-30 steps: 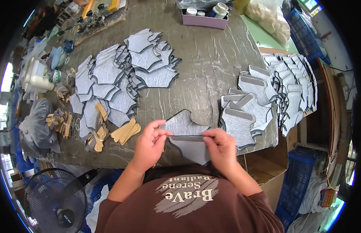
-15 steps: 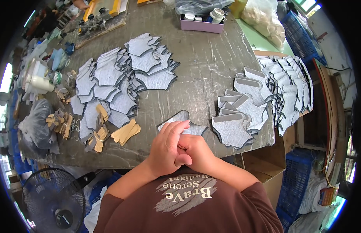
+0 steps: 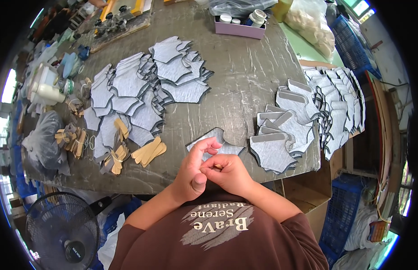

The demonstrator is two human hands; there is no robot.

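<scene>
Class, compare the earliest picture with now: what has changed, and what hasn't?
The left hand and right hand let go of the strip-edged piece, now apparently on the right-hand stack. They moved inward, left going right and right going left, to meet. The grey piece, tan sticks and left-hand stack stayed put.

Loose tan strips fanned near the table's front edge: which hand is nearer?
Left. The left hand is to the right of the loose tan strips and lower in the picture; the right hand is farther right.
</scene>
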